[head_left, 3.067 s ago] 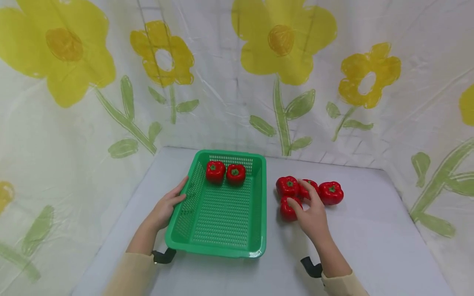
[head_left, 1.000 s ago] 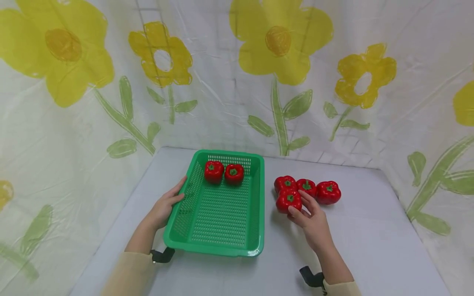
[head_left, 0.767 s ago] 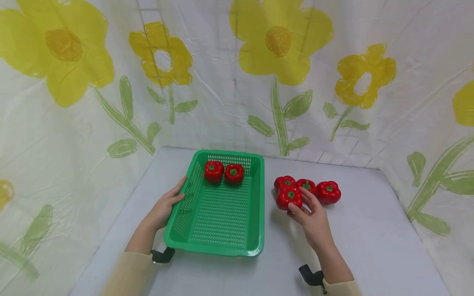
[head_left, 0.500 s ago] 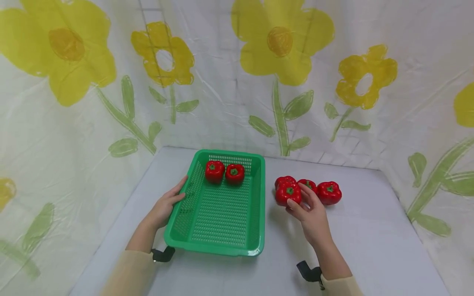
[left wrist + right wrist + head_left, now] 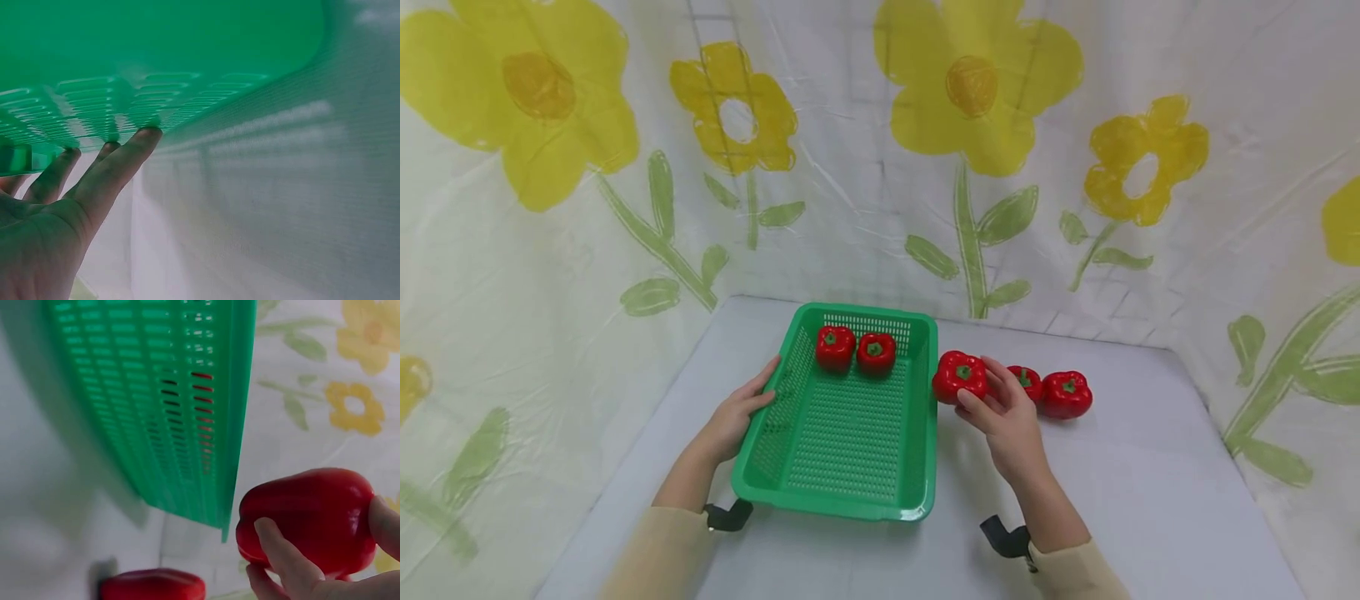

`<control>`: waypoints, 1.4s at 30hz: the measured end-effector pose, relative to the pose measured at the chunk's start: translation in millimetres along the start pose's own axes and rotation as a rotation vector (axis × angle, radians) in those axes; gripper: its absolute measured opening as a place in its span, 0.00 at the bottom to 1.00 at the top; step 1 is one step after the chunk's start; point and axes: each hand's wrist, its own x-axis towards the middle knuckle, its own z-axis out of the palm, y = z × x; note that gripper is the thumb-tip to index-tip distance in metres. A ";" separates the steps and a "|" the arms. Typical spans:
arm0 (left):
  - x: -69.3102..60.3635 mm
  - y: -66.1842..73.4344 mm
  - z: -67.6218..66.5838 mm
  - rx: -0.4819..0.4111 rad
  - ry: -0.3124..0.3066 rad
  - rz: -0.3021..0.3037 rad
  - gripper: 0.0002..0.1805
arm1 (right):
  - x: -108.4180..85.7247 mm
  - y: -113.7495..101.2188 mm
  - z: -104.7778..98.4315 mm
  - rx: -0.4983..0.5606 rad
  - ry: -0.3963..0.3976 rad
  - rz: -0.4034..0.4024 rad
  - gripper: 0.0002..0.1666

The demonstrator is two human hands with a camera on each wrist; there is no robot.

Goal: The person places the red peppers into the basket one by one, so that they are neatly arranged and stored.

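Note:
My right hand point(image 5: 1011, 429) grips a red bell pepper point(image 5: 960, 377) between thumb and fingers, lifted beside the right rim of a green perforated plastic basket point(image 5: 850, 504). The right wrist view shows that pepper point(image 5: 306, 515) off the table, apart from the basket wall. My left hand point(image 5: 727, 427) rests along the basket's left side; in the left wrist view its extended fingertips touch the slotted outer wall point(image 5: 162, 94). Two red peppers sit at the basket's far end, a left one point(image 5: 836, 348) and a right one point(image 5: 876, 354).
Right of the held pepper, two more red peppers lie on the white table point(image 5: 1135, 467): a partly hidden one point(image 5: 1028, 381) and a fully visible one point(image 5: 1067, 395). Another pepper point(image 5: 153, 585) shows low in the right wrist view. A flowered curtain point(image 5: 842, 242) hangs behind.
My right hand closed on the nearest pepper of the right group, raised it, and carried it left toward the basket rim. The left hand and basket have stayed in place.

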 end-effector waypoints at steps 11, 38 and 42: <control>1.3 0.0 0.9 0.001 0.004 -0.004 0.32 | 11.0 -5.0 25.2 0.043 -0.054 -0.002 0.42; 1.5 -4.8 -2.8 0.013 -0.003 -0.007 0.32 | 43.3 -14.6 86.9 0.044 -0.146 0.059 0.42; 2.1 -3.4 -2.6 0.015 -0.014 0.003 0.32 | 45.6 -16.7 94.5 0.016 -0.150 0.051 0.42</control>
